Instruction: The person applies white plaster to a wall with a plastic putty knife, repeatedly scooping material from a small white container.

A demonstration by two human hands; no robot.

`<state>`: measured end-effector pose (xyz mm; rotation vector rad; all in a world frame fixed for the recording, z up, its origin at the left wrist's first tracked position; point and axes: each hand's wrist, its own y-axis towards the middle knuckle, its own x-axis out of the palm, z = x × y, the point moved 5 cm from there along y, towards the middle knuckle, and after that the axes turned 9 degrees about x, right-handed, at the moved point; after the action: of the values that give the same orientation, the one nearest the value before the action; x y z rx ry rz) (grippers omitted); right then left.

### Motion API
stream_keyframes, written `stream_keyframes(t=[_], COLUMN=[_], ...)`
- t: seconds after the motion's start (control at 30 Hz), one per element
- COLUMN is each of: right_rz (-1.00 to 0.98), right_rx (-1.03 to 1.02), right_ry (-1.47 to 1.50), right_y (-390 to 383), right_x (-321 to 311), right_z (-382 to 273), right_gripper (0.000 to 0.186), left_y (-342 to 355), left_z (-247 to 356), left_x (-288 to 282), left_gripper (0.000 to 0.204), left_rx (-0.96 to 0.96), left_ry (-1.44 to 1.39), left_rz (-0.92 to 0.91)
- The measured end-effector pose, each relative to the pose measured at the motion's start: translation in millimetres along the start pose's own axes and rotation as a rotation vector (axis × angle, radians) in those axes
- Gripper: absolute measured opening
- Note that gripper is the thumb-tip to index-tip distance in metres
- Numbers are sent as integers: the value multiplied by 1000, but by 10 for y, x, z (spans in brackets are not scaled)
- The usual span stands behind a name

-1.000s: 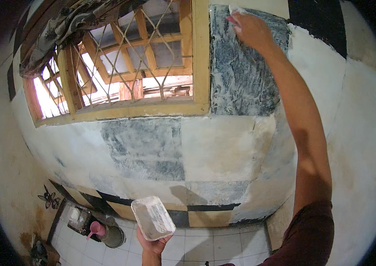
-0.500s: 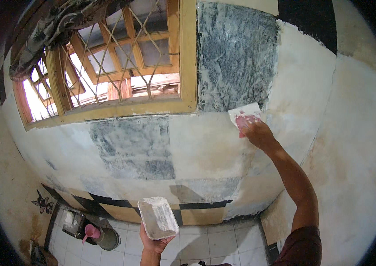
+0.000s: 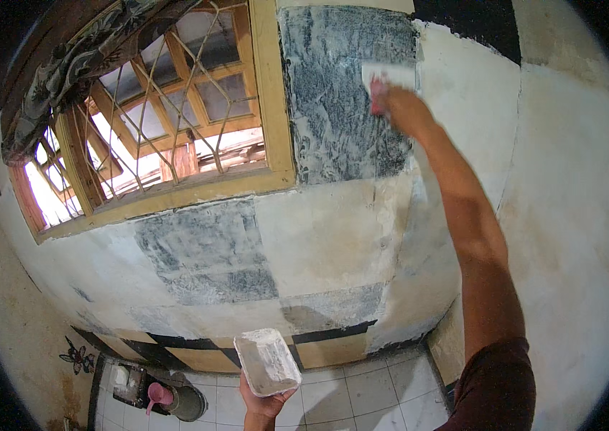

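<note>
My right hand (image 3: 408, 108) is raised against the streaky dark blue-grey patch (image 3: 329, 118) of wall beside the window, closed on a scraper (image 3: 387, 75) with a wide whitish blade and a pink handle, blurred by motion. Low in the view, my left hand (image 3: 258, 402) grips a shallow white plastic tray (image 3: 268, 359), smeared with white paste and held tilted.
A wooden window (image 3: 281, 144) with a metal lattice and bunched dark curtain (image 3: 28, 126) is at upper left. Below the checkered wall, on the tiled floor (image 3: 347, 388), stand a pink dipper (image 3: 159, 394), a round container (image 3: 189, 406) and a dark object (image 3: 131, 381). Plain wall (image 3: 570, 237) rises at right.
My right hand went from high on the patch down to its lower edge, then back up to the middle-upper part. The view shifted slightly; my left hand still holds the tray.
</note>
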<state>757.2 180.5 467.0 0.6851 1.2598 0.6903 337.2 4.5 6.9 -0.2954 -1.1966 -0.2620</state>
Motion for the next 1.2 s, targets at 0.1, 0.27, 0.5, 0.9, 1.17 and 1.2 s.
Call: stream_keyframes(t=[0.1,0.27,0.5,0.9,1.17,1.2], right_rz=[-134,-106,227,-350,184,244], right_rx=[-46,3,-37,-114,494,588], right_ry=[13,202,73,356,584,488], right_y=[-840,-1511,-847,-1742,-1120,-928], right_x=[730,388,66,980,135,-91], right_z=[38,-371,-173,-406,101,81], right_gripper=[16,23,22,28,26,26], left_y=[-30,-146,-164,-186,-364,-434], left_z=[-76,55,72,155,288,340], left_x=[-46,-127,-48,89,-2,-27], left_gripper=[67,70,68,68,61,61], left_rx=[-30,9,24,52,147,181], left_ry=[12,46,12,11,7,9], left_rz=[43,73,94,109,117,152])
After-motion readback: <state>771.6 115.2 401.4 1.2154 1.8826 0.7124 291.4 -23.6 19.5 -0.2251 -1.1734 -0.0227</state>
